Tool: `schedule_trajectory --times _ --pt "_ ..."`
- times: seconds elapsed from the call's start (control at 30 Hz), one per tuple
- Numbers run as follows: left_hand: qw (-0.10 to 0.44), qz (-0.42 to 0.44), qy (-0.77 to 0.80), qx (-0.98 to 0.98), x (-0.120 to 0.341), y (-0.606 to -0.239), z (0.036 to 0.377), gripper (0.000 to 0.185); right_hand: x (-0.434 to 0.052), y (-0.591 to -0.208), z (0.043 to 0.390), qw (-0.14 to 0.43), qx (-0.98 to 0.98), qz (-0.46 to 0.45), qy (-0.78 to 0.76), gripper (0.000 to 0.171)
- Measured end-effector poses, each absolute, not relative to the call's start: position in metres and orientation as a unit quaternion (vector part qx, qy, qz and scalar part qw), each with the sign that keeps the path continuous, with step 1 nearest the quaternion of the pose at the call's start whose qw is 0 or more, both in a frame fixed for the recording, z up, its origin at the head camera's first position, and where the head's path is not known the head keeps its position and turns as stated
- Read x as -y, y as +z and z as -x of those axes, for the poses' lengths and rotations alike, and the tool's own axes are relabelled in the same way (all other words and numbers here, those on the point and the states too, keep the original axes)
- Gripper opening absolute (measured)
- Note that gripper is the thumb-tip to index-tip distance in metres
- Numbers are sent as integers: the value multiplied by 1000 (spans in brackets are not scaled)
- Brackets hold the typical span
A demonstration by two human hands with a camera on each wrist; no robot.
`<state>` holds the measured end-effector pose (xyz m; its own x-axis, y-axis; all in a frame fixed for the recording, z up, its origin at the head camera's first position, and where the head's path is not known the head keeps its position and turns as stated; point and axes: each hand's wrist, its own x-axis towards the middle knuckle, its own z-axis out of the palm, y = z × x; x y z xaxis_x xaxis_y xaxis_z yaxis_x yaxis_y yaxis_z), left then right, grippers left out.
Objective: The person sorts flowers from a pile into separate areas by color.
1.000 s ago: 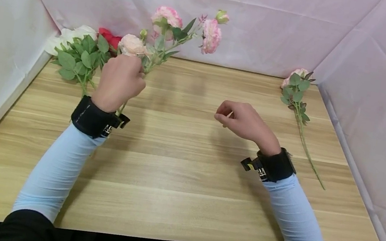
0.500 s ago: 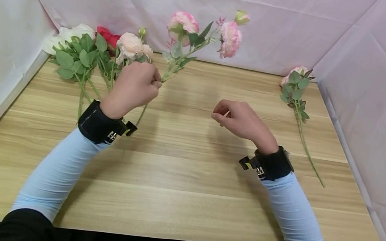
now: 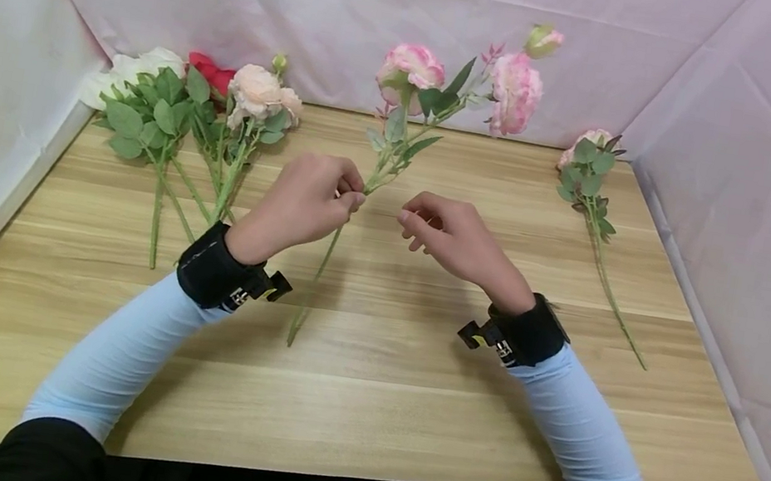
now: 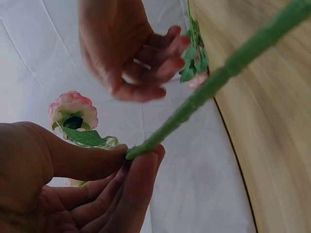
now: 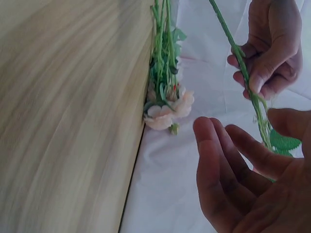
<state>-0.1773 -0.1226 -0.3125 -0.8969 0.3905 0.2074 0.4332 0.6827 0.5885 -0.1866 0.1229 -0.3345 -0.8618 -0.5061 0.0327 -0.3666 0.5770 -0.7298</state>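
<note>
My left hand (image 3: 308, 205) pinches the green stem (image 4: 206, 92) of an artificial pink peony spray between thumb and fingers. The spray carries two ruffled pink blooms (image 3: 517, 93), a bud (image 3: 542, 41) and leaves, and leans up to the right, its bare lower stem slanting down toward me. Just right of that stem, my right hand (image 3: 457, 239) hovers with loosely bent fingers and nothing between them. In the right wrist view its fingers (image 5: 209, 160) are spread apart from the thumb, with the held stem beyond.
At the back left lie white roses (image 3: 135, 73), a red flower (image 3: 211, 72) and a pale peach flower (image 3: 260, 95), stems toward me. Another pink flower (image 3: 592, 165) lies at the right on the wooden table (image 3: 402, 420). White cloth (image 3: 611, 58) walls the back and sides.
My left hand has carried the pink peony spray rightward and nearer, away from the flowers at the left. My right hand has shifted slightly left toward it.
</note>
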Motion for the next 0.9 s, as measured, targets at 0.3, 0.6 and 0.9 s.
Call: schedule_trajectory --times 0.3,0.6,0.9 --pt "31 241 -362 900 105 -315 164 14 -112 -335 179 99 -851 213 -470 40" --pt "45 240 -397 885 96 -323 159 12 -106 -336 174 89 -826 213 -514 30" --pt "42 245 -424 871 95 -322 158 13 -105 -335 175 65 -817 195 -539 25"
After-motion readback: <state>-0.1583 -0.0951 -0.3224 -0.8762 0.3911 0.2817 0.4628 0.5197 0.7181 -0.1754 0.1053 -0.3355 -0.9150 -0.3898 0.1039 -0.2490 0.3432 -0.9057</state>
